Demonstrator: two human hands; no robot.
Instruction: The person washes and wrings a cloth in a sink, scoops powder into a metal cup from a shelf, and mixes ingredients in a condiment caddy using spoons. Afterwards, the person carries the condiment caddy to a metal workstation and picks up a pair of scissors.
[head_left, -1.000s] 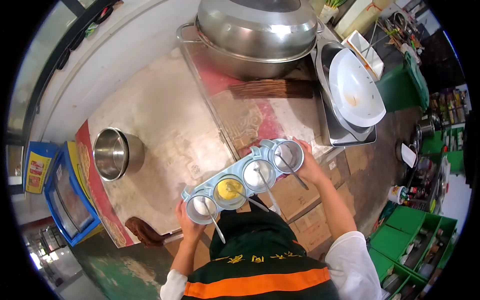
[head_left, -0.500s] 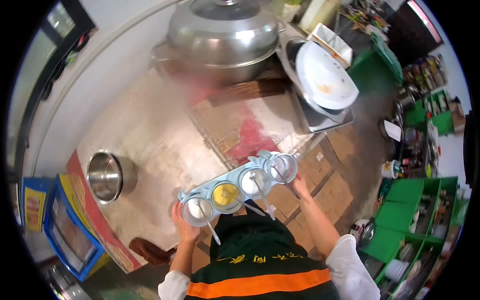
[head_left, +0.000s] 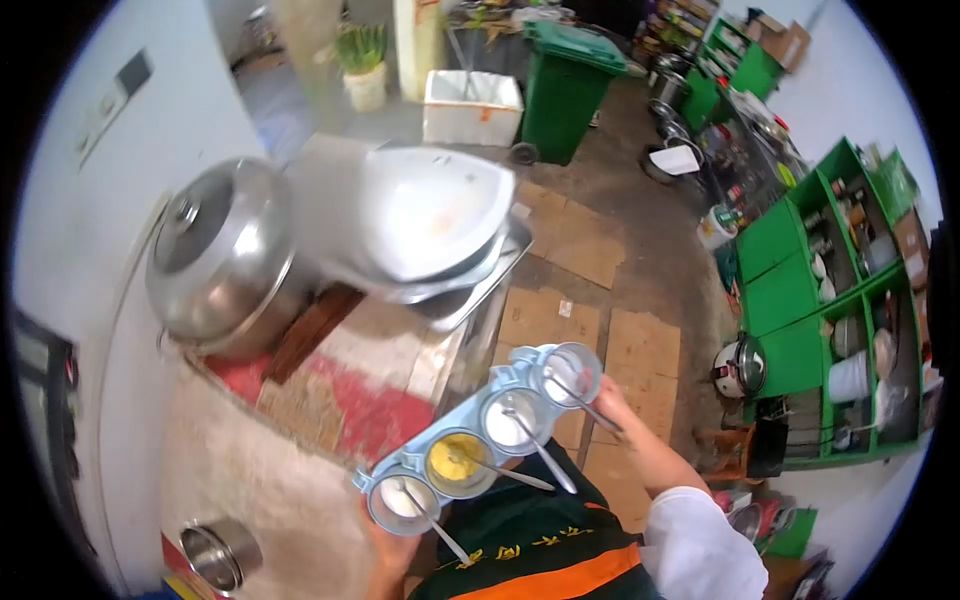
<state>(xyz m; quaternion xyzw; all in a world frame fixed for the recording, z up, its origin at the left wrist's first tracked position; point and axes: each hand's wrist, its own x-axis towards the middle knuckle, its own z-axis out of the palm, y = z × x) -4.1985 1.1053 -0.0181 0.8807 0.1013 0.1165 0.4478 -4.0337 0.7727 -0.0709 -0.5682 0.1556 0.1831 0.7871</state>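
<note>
Both my hands carry a light blue seasoning rack (head_left: pixel 462 412) in front of my dark green apron (head_left: pixel 490 535). My left hand (head_left: pixel 385 540) is closed around its near left end, fingers partly hidden below. The far right end sits in my right hand (head_left: pixel 615 408). Several clear jars are set in the rack in a row. The leftmost jar (head_left: pixel 402 500) holds white powder, and the one beside it holds yellow granules (head_left: pixel 455 458). White contents (head_left: pixel 508 422) fill the third; the right-end jar (head_left: pixel 570 372) has something whitish inside. A spoon handle (head_left: pixel 550 468) leans out of each jar.
Left of the rack, a worn table (head_left: pixel 290 460) bears a large lidded steel pot (head_left: pixel 225 280), a small steel pot (head_left: pixel 222 553) and a white basin (head_left: pixel 440 215). Cardboard (head_left: pixel 640 365) covers the floor. Beyond are a green wheeled bin (head_left: pixel 570 95), green shelves (head_left: pixel 775 240) and a rice cooker (head_left: pixel 738 365).
My view has turned to the right, so the table and pots sit farther left and more floor and shelving show. The rack stays in both hands.
</note>
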